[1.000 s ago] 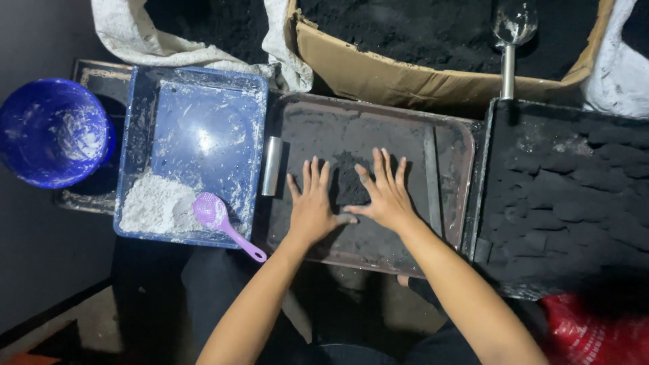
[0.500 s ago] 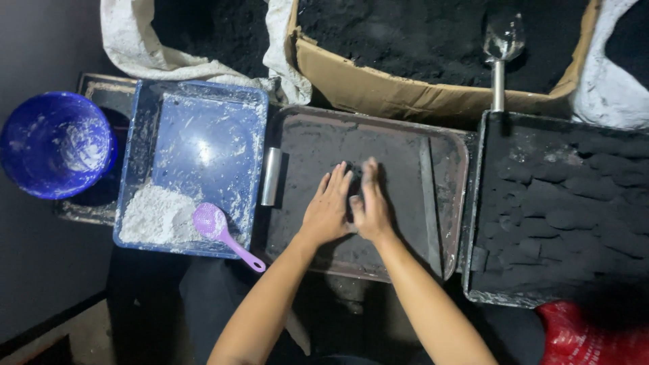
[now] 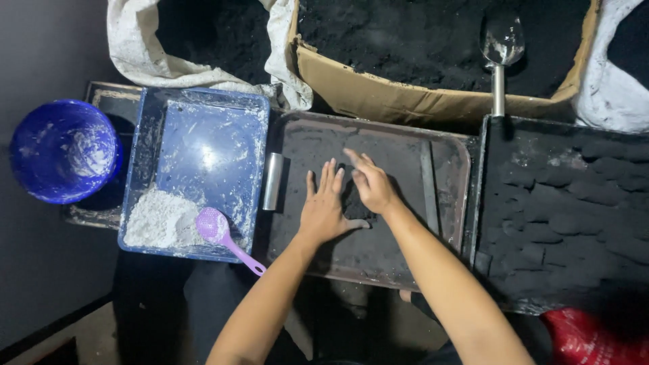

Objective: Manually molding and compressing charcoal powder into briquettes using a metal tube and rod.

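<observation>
Pressing together, the left hand point(image 3: 326, 211) lies flat with fingers spread narrow, the right hand point(image 3: 370, 184) curved beside it, and between their fingers sits a small dark lump of black powder point(image 3: 353, 203) on the dark rectangular metal tray point(image 3: 446, 203). Neither hand grips anything. Left of the fingers lie a short metal cylinder point(image 3: 272, 181) and a blue plastic tray point(image 3: 209, 155) of white powder. Shaping seems barely begun; right of the fingers, a black tray point(image 3: 568, 209) already holds many formed lumps
</observation>
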